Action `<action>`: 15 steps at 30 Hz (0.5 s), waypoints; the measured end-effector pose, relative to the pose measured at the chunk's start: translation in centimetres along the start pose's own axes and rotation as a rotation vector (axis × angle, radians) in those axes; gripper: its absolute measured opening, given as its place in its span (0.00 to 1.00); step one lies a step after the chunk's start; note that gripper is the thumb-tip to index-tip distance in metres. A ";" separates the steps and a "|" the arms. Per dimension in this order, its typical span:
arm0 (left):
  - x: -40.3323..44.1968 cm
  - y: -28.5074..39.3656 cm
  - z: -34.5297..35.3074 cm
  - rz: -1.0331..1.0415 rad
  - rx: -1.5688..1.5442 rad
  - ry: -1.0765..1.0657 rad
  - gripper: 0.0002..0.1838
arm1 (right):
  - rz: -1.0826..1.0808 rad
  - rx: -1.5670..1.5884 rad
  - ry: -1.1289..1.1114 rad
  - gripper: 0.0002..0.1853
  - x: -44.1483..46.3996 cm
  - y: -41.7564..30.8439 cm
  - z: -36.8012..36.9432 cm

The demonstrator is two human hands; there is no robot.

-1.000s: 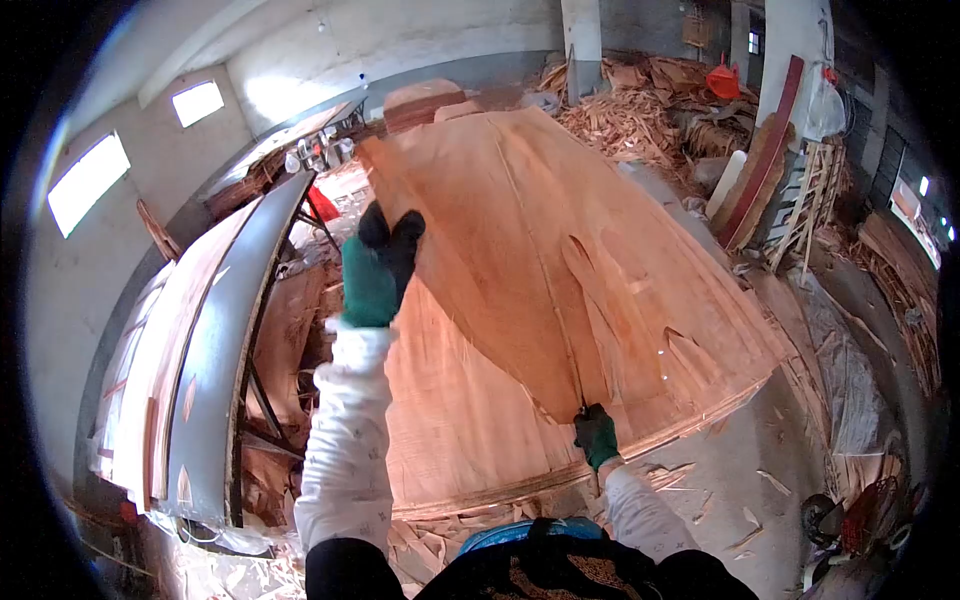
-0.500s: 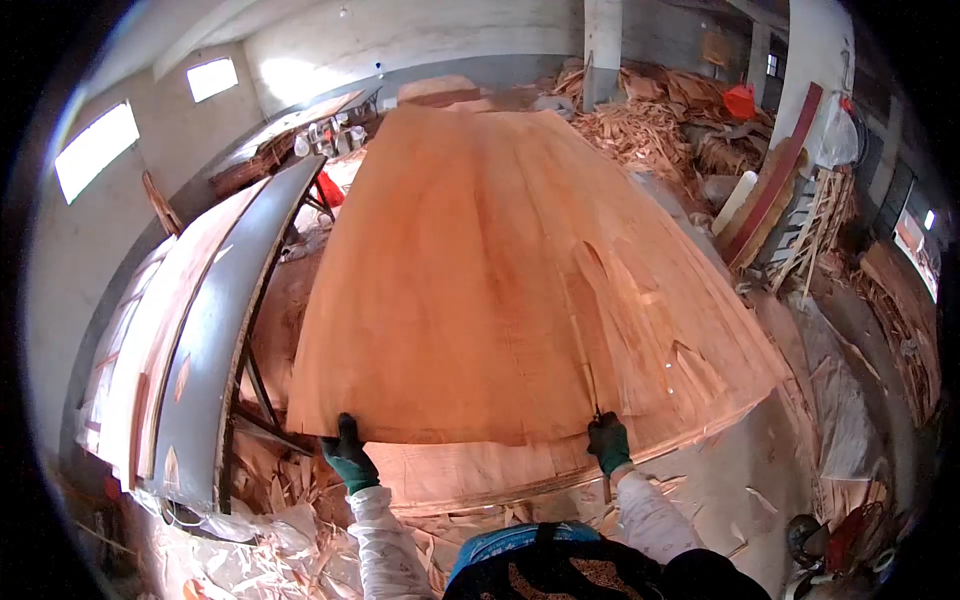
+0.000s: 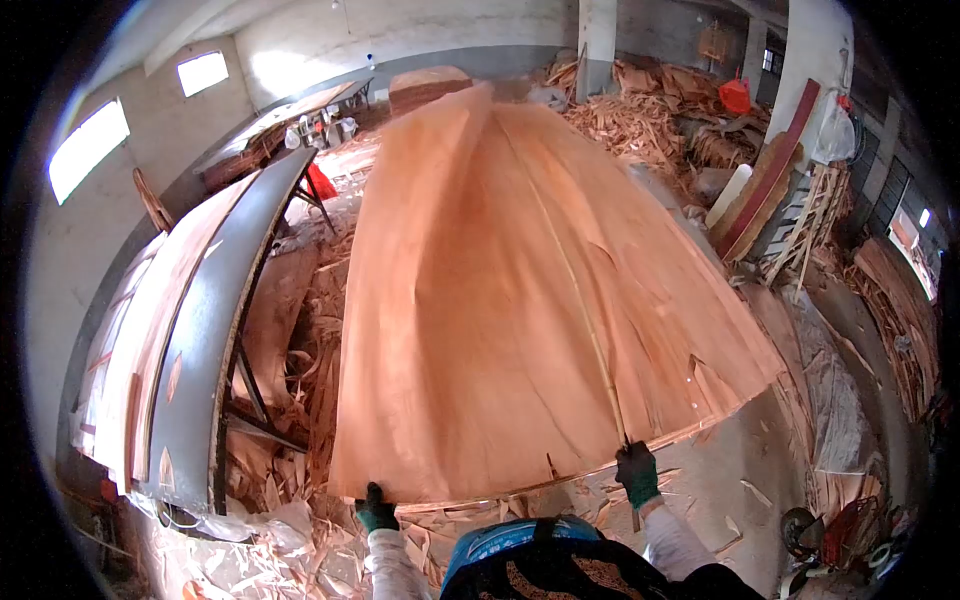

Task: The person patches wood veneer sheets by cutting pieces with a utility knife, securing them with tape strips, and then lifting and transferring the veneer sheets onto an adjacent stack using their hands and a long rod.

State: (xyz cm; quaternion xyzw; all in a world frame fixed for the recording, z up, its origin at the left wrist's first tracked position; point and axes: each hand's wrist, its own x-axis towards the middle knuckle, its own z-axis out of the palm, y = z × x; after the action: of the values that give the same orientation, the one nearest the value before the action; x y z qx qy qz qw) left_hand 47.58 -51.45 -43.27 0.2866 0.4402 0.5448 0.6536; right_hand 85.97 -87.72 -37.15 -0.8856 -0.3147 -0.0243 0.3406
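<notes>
A broad, thin orange-brown wood veneer sheet (image 3: pixel 470 330) lies over the stack in front of me, with a raised fold along its left part. My left hand (image 3: pixel 376 510), in a dark green glove, is closed on the sheet's near left corner. My right hand (image 3: pixel 637 474), gloved alike, is closed around a long thin stick (image 3: pixel 572 275) at the sheet's near edge. The stick runs away from me across the veneer, and its lower end shows below my fist. Whether the right fingers also pinch the sheet is hidden.
To the left stands a dark-topped table (image 3: pixel 205 330) on metal legs, with veneer strips on it. Veneer scraps (image 3: pixel 300 550) litter the floor. A scrap heap (image 3: pixel 625 130) lies at the back near a pillar (image 3: pixel 597 50). Boards (image 3: pixel 770 180) lean at the right.
The veneer sheet has shifted toward me and right, its left part lifting into a fold. Both hands have moved nearer my body and slightly right, and the stick now lies plainly along the sheet.
</notes>
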 end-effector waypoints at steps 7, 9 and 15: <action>-2.5 0.0 -4.1 -0.050 -0.039 -0.105 0.17 | -0.089 -0.233 -0.058 0.06 -3.5 1.0 -1.2; -1.5 -0.2 -4.1 -0.104 -0.236 -0.123 0.17 | 0.051 -0.076 -0.044 0.07 -3.5 1.1 -1.1; 3.8 1.2 -2.2 0.043 0.001 -0.050 0.17 | -0.266 -0.159 -0.004 0.09 0.0 2.7 1.2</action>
State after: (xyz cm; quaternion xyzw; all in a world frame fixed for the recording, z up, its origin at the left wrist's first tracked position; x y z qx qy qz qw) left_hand 45.14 -47.69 -44.22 0.3101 0.4176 0.5512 0.6524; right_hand 87.32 -88.51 -39.67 -0.8603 -0.4272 -0.0923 0.2625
